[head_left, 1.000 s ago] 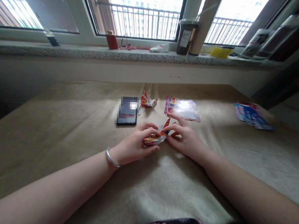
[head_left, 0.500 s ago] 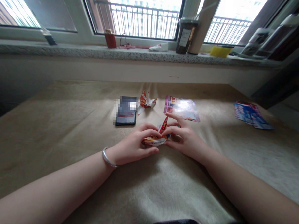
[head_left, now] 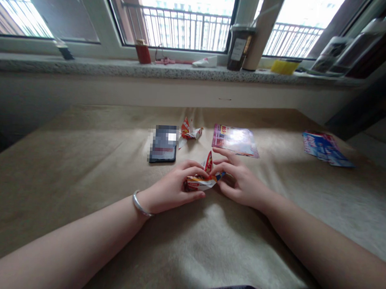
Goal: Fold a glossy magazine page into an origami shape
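Observation:
Between my hands is a folded paper boat-like shape [head_left: 201, 184], printed in red, white, orange and blue, with a pointed peak standing up in its middle. My left hand [head_left: 178, 182] is closed round its left end, fingers over the top and thumb along the near side. At the right end, my right hand [head_left: 238, 178] pinches the paper with bent fingers, while its index finger stretches away toward the back. Just beyond, another folded paper piece [head_left: 190, 130] in red and white rests on the cloth with its points upward.
A dark phone [head_left: 163, 144] lies left of the back folded piece. Glossy printed leaflets [head_left: 234, 140] lie behind my right hand, and a fanned stack of blue leaflets [head_left: 327, 148] at the far right. Jars and small items line the stone windowsill [head_left: 183, 72] beyond the cloth-covered table [head_left: 83, 165].
The peak of the folded paper has shifted slightly left, and more of its near side shows. My right thumb has drawn back a little; my left hand stays about where it was.

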`<state>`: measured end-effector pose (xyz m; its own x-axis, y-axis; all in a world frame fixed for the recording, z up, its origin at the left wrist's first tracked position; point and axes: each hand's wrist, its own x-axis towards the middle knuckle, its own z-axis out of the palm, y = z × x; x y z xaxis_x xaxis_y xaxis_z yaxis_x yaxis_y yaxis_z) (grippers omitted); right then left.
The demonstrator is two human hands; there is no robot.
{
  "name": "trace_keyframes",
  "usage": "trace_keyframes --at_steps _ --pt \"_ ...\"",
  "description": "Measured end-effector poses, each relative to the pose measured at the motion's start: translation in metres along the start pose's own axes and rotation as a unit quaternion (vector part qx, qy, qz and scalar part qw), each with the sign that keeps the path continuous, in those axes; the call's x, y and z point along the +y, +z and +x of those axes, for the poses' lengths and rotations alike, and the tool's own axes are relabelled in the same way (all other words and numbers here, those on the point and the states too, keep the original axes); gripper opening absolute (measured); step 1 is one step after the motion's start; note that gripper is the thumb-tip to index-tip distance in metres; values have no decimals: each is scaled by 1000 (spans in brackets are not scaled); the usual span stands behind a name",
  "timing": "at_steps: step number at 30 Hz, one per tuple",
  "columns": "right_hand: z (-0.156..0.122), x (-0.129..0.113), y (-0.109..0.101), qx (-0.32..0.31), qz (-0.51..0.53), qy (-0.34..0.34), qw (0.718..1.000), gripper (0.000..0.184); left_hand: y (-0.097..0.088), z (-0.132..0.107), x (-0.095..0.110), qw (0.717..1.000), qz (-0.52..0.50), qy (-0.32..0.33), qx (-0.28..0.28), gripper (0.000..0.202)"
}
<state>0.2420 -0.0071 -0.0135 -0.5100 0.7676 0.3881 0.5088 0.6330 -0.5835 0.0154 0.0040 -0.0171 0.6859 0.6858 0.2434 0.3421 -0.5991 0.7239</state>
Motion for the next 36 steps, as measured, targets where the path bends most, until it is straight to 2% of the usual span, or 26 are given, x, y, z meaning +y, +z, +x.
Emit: trace_keyframes --at_steps 5,8,10,14,20,22,26,28,32,36 --pt "-1 3 3 36 11 68 997 31 0 0 0 1000 13 1 -6 36" --pt "-2 11 8 67 60 130 987 47 0 0 1 1000 23 9 -10 36" --pt "-2 17 10 61 62 149 985 57 0 1 1 999 27 13 -12 36" --pt "-1 25 11 7 -35 106 994 32 0 1 1 999 25 16 -18 39" --pt "3 22 8 -16 4 68 998 17 1 1 1 999 32 16 -20 41" --pt "4 20 7 -20 22 74 997 16 1 0 1 999 30 16 -20 38" --pt "4 16 8 8 34 153 988 13 0 0 1 999 22 9 -21 38" --pt "3 16 9 17 54 172 984 12 0 0 1 1000 22 5 -20 38" --pt "1 20 9 9 120 136 983 16 1 0 0 1000 13 13 -8 37" --pt "3 24 8 14 157 128 979 15 2 1 -3 999 -29 0 29 36"
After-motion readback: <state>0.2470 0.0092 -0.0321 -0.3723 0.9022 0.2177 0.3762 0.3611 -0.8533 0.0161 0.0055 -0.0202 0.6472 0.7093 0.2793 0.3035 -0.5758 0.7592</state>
